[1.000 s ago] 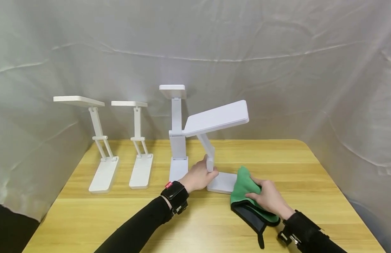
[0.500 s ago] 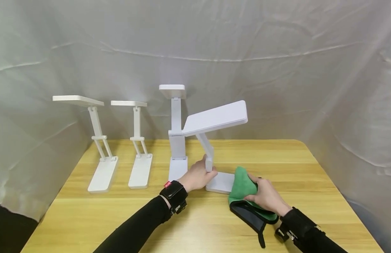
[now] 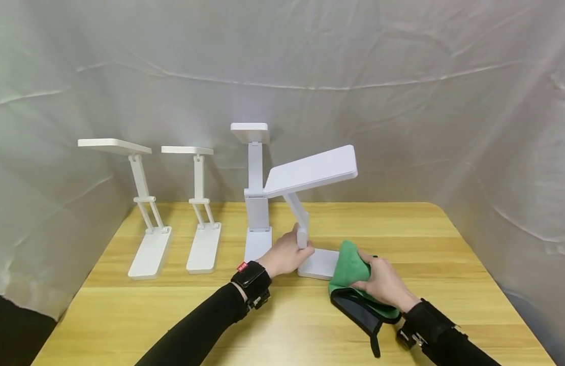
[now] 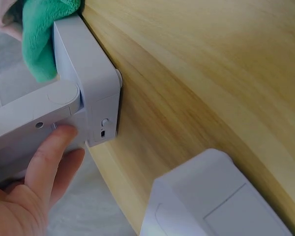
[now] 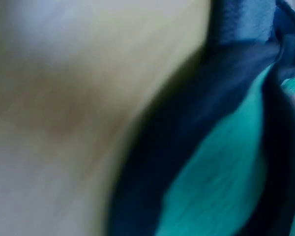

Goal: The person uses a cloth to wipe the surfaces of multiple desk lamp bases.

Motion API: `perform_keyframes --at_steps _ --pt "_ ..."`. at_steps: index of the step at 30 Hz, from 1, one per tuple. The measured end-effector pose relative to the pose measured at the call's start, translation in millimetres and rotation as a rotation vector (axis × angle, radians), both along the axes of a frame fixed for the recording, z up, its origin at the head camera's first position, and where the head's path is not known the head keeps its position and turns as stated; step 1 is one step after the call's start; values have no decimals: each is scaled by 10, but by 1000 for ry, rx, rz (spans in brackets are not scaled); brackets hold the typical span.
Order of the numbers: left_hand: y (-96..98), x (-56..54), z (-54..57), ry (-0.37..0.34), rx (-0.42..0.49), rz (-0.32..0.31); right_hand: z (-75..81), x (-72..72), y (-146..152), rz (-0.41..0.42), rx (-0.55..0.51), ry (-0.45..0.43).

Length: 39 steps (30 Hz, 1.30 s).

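My left hand (image 3: 284, 254) grips the lower arm of a white folding desk lamp (image 3: 312, 170) near its hinge. In the left wrist view the thumb lies along that lamp arm (image 4: 14, 120), with a small port on the base's end face (image 4: 102, 118). A green cloth (image 3: 350, 267) with black edging and a dark grey underside is bunched in my right hand (image 3: 385, 282). It is wrapped over the right end of the lamp base (image 3: 318, 264), hiding that end. The cloth's edging (image 5: 152, 167) fills much of the blurred right wrist view.
Three more white desk lamps stand unfolded to the left: one far left (image 3: 147, 254), one beside it (image 3: 203, 249), and one just behind my left hand (image 3: 257, 213). All are on a wooden table (image 3: 287, 325). A grey curtain (image 3: 401, 101) hangs behind.
My right hand and the cloth have shifted slightly left over the end of the lamp base. The left hand keeps its hold on the lamp arm.
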<state>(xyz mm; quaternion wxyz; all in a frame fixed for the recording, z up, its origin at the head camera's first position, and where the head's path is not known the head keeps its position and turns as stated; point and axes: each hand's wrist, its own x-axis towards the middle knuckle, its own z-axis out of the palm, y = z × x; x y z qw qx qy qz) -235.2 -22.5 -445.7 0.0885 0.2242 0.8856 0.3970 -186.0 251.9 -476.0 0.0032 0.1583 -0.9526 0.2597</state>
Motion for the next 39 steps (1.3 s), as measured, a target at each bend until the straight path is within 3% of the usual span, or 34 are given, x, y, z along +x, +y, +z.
perform_keyframes --at_steps 13,16,20,25,32,39 --pt "-30 -16 1 19 10 0 33 8 -163 14 81 56" --pt "-59 -11 -2 20 13 16 33 55 -200 30 156 133" --pt "-74 -8 -3 16 11 20 -16 109 -290 110 322 344" --pt "-52 -9 -15 20 -2 18 -34 70 -530 213 457 500" --pt "-27 -8 -10 15 24 -13 -3 -29 -888 304 490 474" --pt "-27 -14 23 17 7 -7 24 40 -452 287 391 411"
